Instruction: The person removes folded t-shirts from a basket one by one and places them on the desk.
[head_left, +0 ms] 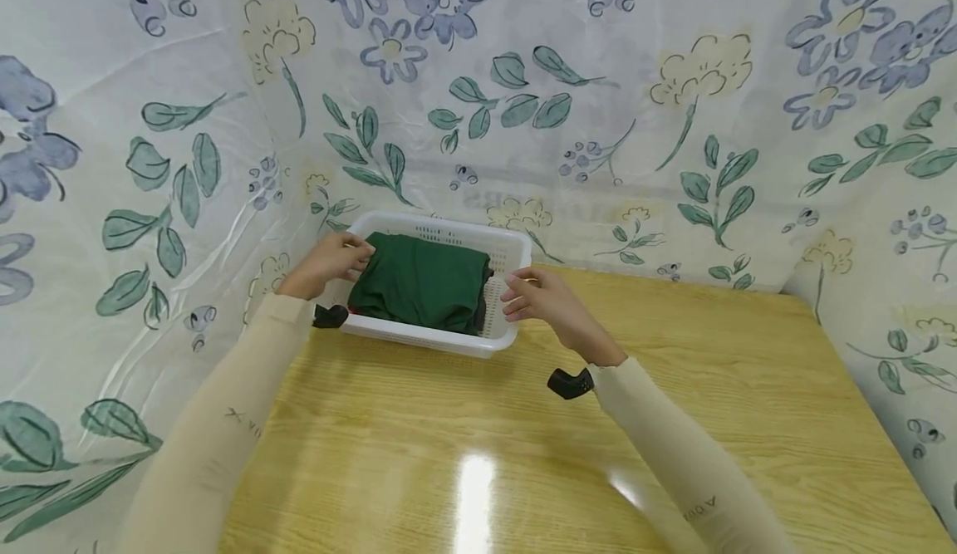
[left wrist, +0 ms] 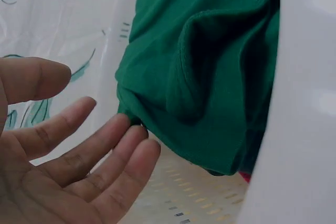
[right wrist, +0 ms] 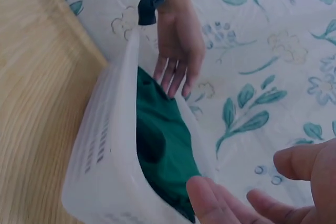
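Observation:
A folded green garment (head_left: 422,281) lies in a white plastic basket (head_left: 419,334) at the back left of the table. Over the basket's left end is my left hand (head_left: 332,262); in the left wrist view its fingers (left wrist: 123,166) are extended, and their tips reach the garment's edge, though whether they press on it I cannot tell. My right hand (head_left: 544,301) hovers at the basket's right rim with fingers loosely bent and nothing held. Dark cloth shows under the green at its right side, and a bit of red (left wrist: 244,176) peeks out at the lower left.
The wooden table (head_left: 598,454) stretches in front of the basket and to its right. Floral sheeting (head_left: 598,122) hangs behind and on both sides, close to the basket's back and left. A black wrist device (head_left: 571,384) sits at my right wrist, another (head_left: 330,316) at my left.

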The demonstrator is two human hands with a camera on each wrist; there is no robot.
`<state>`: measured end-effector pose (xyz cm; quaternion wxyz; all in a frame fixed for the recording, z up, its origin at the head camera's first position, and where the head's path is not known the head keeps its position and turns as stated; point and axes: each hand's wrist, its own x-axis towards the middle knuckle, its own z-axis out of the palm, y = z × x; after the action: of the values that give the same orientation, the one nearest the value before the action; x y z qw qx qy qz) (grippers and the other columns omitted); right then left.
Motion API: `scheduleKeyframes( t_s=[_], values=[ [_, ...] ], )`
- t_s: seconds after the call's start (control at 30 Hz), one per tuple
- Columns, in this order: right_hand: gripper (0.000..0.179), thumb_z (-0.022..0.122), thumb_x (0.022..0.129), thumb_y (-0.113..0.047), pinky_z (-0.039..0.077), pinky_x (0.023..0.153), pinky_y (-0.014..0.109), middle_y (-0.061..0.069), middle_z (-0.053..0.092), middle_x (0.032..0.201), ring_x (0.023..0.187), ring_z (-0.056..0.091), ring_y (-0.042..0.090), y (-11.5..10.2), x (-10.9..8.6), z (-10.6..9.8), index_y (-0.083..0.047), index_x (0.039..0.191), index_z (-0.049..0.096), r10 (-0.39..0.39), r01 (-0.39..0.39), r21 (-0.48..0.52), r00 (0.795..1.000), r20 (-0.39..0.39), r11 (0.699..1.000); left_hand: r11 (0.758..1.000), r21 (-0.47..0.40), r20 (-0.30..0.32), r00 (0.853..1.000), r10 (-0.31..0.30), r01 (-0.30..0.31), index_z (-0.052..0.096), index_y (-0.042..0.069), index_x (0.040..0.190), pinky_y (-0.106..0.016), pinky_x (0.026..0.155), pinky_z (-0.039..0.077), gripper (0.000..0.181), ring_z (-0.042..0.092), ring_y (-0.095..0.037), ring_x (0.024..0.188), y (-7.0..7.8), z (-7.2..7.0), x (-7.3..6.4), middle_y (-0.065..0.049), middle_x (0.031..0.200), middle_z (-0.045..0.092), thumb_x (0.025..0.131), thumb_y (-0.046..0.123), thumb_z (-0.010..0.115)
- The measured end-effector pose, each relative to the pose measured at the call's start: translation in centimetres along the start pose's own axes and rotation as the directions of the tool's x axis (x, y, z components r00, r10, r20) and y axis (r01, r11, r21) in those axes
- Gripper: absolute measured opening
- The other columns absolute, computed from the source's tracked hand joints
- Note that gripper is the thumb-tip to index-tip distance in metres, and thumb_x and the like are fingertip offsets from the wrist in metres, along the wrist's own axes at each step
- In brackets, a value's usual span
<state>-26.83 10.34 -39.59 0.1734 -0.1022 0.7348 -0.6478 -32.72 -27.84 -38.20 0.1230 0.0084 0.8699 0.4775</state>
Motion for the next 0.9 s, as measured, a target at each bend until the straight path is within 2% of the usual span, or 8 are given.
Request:
scheduleKeyframes(
  t_s=[0.13, 0.27, 0.4, 0.53, 0.7, 0.9],
  values=[
    [0.047, 0.053, 0.11, -0.028, 0.054, 0.098, 0.044, 0.024, 0.058, 0.131, 0.112, 0.067, 0.037, -0.3, 1.1, 1.4, 0.004, 0.143, 0.046, 0.044, -0.044, 0.03, 0.999, -0.007, 0.999, 1.0, 0.027, 0.011, 1.0, -0.011, 0.011, 0.04, -0.016, 0.146, -0.053, 0.109, 0.044, 0.054, 0.048, -0.047, 0.132, -0.1, -0.2, 0.4, -0.034, 0.145, 0.044, 0.111, 0.026, 0.046],
    [0.053, 0.053, 0.11, -0.031, 0.052, 0.102, 0.042, 0.024, 0.053, 0.139, 0.12, 0.063, 0.037, -0.4, 2.3, 2.5, 0.003, 0.149, 0.041, 0.083, -0.083, 0.044, 0.997, 0.0, 0.996, 0.998, 0.058, 0.016, 1.0, -0.019, 0.018, 0.041, -0.017, 0.144, -0.053, 0.11, 0.043, 0.054, 0.047, -0.047, 0.131, 0.2, -0.4, 0.4, -0.033, 0.145, 0.044, 0.111, 0.025, 0.047],
    [0.061, 0.053, 0.11, -0.032, 0.044, 0.11, 0.048, 0.024, 0.046, 0.148, 0.125, 0.058, 0.037, -0.3, 3.0, 3.4, 0.002, 0.156, 0.031, 0.113, -0.113, 0.056, 0.994, 0.013, 0.992, 0.998, 0.056, 0.036, 0.998, -0.044, 0.042, 0.038, -0.018, 0.145, -0.054, 0.11, 0.043, 0.056, 0.047, -0.049, 0.132, 0.5, -0.4, 0.4, -0.035, 0.146, 0.042, 0.11, 0.024, 0.047],
    [0.066, 0.056, 0.108, -0.032, 0.042, 0.112, 0.05, 0.022, 0.037, 0.155, 0.129, 0.054, 0.04, -0.2, 3.6, 3.9, -0.002, 0.159, 0.025, 0.128, -0.128, 0.06, 0.992, 0.008, 0.99, 0.995, 0.071, 0.076, 0.995, -0.071, 0.066, 0.037, -0.017, 0.146, -0.055, 0.107, 0.045, 0.056, 0.049, -0.05, 0.131, 0.5, -0.3, 0.6, -0.036, 0.144, 0.043, 0.11, 0.026, 0.048],
    [0.068, 0.057, 0.108, -0.033, 0.043, 0.111, 0.047, 0.022, 0.028, 0.161, 0.134, 0.05, 0.042, -0.3, 4.4, 4.4, -0.005, 0.16, 0.022, 0.118, -0.118, 0.013, 0.993, 0.009, 0.993, 0.994, 0.067, 0.096, 0.991, -0.091, 0.085, 0.034, -0.015, 0.148, -0.055, 0.105, 0.047, 0.057, 0.049, -0.05, 0.129, 0.3, -0.2, 0.8, -0.036, 0.142, 0.042, 0.111, 0.025, 0.047],
    [0.066, 0.055, 0.109, -0.03, 0.041, 0.113, 0.048, 0.024, 0.03, 0.16, 0.139, 0.045, 0.042, -0.4, 5.6, 4.1, -0.006, 0.16, 0.022, 0.096, -0.095, -0.061, 0.995, 0.019, 0.994, 0.996, 0.052, 0.144, 0.986, -0.081, 0.074, 0.028, -0.007, 0.157, -0.056, 0.105, 0.046, 0.055, 0.048, -0.049, 0.128, 0.0, -0.6, 0.5, -0.036, 0.144, 0.04, 0.111, 0.021, 0.043]
  ],
)
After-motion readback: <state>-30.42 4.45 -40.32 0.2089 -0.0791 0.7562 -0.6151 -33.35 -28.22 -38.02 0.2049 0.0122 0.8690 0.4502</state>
